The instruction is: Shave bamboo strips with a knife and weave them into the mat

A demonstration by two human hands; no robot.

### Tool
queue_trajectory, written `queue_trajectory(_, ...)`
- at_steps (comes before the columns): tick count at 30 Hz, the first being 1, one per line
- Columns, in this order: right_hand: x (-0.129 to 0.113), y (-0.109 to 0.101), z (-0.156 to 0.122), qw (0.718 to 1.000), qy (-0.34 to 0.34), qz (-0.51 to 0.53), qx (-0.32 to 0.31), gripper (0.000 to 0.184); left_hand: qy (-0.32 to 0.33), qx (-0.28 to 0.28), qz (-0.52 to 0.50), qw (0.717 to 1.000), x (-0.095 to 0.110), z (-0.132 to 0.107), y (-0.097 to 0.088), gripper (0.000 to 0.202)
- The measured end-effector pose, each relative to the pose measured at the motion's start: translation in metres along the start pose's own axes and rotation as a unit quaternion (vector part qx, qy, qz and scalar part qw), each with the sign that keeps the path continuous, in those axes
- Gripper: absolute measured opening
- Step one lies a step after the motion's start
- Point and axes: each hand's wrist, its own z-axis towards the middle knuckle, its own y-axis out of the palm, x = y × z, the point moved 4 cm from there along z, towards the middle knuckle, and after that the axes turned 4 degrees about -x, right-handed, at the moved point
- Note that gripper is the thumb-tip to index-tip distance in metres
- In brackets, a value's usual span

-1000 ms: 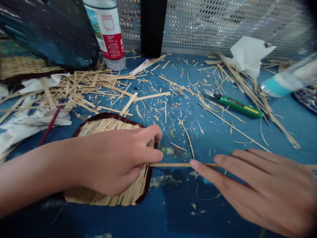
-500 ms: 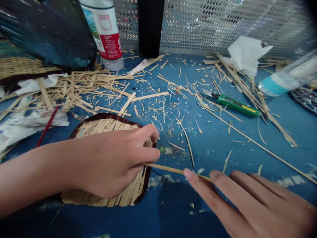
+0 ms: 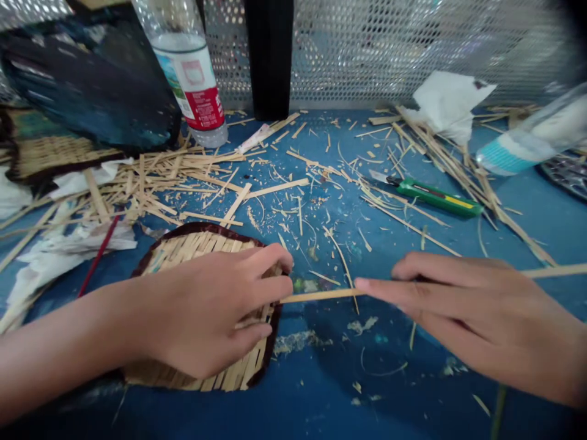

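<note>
Strip [image 3: 321,296] lies low over the table [image 3: 321,385], running from the mat [image 3: 192,244] edge to my right hand [image 3: 477,311], which pinches it. My left hand [image 3: 206,311] presses the mat flat, fingertips at the strip's end; whether they pinch it, I cannot tell. Feed straight and level, without twisting. Knife [image 3: 440,198] lies beyond.

Single head view: faces forward-down, close above left hand [image 3: 206,311], right hand [image 3: 481,318]; blue table [image 3: 321,391], mesh wall [image 3: 389,49] behind.

green utility knife [image 3: 443,198], water bottle [image 3: 190,79], crumpled tissue [image 3: 447,104]
</note>
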Motion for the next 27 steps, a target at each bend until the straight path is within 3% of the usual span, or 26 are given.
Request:
queue_trajectory(3,0.018,-0.004,0.008,0.999,-0.008,0.023,0.027,0.034,0.008,0.038,0.063,0.997,-0.001,0.001,0.005,0.032)
queue_trajectory(6,0.025,-0.005,0.014,0.995,-0.002,0.082,0.056,0.031,0.002,0.066,0.076,0.995,0.001,0.006,0.002,0.033)
queue_trajectory(11,-0.009,-0.015,0.009,0.970,0.008,0.216,0.108,0.027,0.020,0.179,-0.030,0.983,0.037,0.010,-0.020,0.022)
queue_trajectory(13,-0.024,-0.023,0.003,0.930,0.034,0.340,0.139,0.021,0.019,0.171,-0.063,0.983,0.061,0.013,-0.022,0.036)
queue_trajectory(16,-0.042,-0.038,-0.005,0.817,0.017,0.541,0.197,0.015,0.011,0.168,-0.140,0.976,0.100,0.024,-0.018,0.042)
queue_trajectory(18,-0.048,-0.046,-0.007,0.744,0.001,0.629,0.225,0.015,0.029,0.192,-0.225,0.955,0.123,0.036,-0.014,0.039)
queue_trajectory(20,-0.046,-0.050,-0.005,0.709,-0.001,0.668,0.228,0.015,0.031,0.211,-0.348,0.913,0.137,0.049,-0.009,0.029)
queue_trajectory(22,-0.036,-0.052,0.000,0.722,0.002,0.658,0.215,0.015,0.004,0.248,-0.452,0.857,0.140,0.058,-0.006,0.017)
queue_trajectory(23,-0.026,-0.052,0.003,0.745,0.003,0.634,0.207,0.016,-0.017,0.263,-0.477,0.838,0.138,0.060,-0.004,0.013)
queue_trajectory(25,0.000,-0.051,0.008,0.833,0.016,0.521,0.185,0.022,-0.052,0.277,-0.494,0.822,0.130,0.061,-0.001,0.014)
queue_trajectory(27,0.033,-0.045,0.010,0.949,0.048,0.282,0.136,0.032,-0.083,0.276,-0.513,0.809,0.115,0.055,0.004,0.016)
